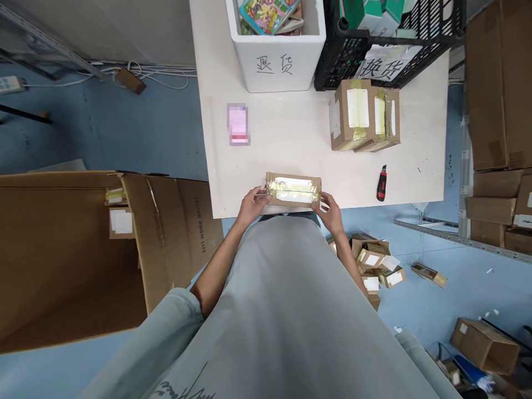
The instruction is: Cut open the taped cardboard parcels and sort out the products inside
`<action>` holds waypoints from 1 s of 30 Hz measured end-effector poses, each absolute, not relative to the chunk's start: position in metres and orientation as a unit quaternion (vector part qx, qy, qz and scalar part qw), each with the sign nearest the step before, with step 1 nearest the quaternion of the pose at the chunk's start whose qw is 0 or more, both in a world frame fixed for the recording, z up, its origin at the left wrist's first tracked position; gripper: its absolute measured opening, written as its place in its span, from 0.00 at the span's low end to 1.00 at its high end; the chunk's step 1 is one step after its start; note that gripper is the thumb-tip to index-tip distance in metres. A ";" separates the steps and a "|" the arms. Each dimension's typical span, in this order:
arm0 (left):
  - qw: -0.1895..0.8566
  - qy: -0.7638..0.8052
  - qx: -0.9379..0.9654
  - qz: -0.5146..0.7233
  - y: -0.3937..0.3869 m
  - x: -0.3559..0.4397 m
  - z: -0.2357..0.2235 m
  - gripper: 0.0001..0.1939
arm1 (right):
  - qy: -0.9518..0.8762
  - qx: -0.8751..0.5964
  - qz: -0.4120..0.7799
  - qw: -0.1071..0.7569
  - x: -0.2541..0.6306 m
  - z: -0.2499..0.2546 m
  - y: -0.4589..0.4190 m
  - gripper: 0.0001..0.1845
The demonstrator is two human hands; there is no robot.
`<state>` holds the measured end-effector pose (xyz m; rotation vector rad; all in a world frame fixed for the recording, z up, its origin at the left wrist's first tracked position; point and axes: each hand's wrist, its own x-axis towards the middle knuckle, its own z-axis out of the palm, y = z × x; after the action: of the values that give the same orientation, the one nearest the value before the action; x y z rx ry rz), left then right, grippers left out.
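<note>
A small taped cardboard box (pixel 293 189) with a white label lies across the near edge of the white table, between my hands. My left hand (pixel 253 205) grips its left end, fingers at the tape there. At the other end, my right hand (pixel 328 212) holds the lower right corner. To the right on the tabletop rests a red and black utility knife (pixel 381 184), its tip pointing away from me. Two more taped cardboard boxes (pixel 353 116) stand together behind it. A pink blurred item (pixel 238 124) lies at the left of the table.
At the back stand a white bin (pixel 276 66) with colourful packs and a black crate (pixel 390 41) holding green and white boxes. A big open carton (pixel 178 233) is on my left. Opened boxes (pixel 376 263) litter the floor at right, near shelves of cartons (pixel 494 210).
</note>
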<state>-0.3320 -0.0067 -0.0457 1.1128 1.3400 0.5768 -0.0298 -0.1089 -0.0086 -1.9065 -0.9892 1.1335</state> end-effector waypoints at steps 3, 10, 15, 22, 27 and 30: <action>0.633 0.556 0.485 0.233 -0.014 -0.338 -0.045 0.39 | -0.351 -0.731 0.459 0.362 -0.034 -0.021 -0.116 0.57; 0.649 0.550 0.504 0.150 -0.028 -0.349 -0.063 0.55 | -0.297 -0.730 0.516 0.335 -0.041 -0.047 -0.135 0.69; 0.620 0.571 0.510 0.174 -0.031 -0.342 -0.065 0.41 | -0.331 -0.713 0.499 0.364 -0.043 -0.045 -0.135 0.45; 0.619 0.543 0.510 0.249 -0.004 -0.331 -0.042 0.36 | -0.387 -0.732 0.407 0.384 -0.022 -0.025 -0.100 0.36; 0.610 0.559 0.527 0.194 0.010 -0.317 -0.047 0.30 | -0.369 -0.753 0.414 0.356 -0.022 -0.039 -0.081 0.42; 0.597 0.587 0.514 0.188 0.006 -0.313 -0.052 0.30 | -0.347 -0.785 0.386 0.338 -0.030 -0.049 -0.087 0.46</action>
<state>-0.3126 0.0062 -0.0520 1.1919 1.3615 0.4355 -0.0304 -0.0869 -0.0487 -2.0456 -0.9035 1.0043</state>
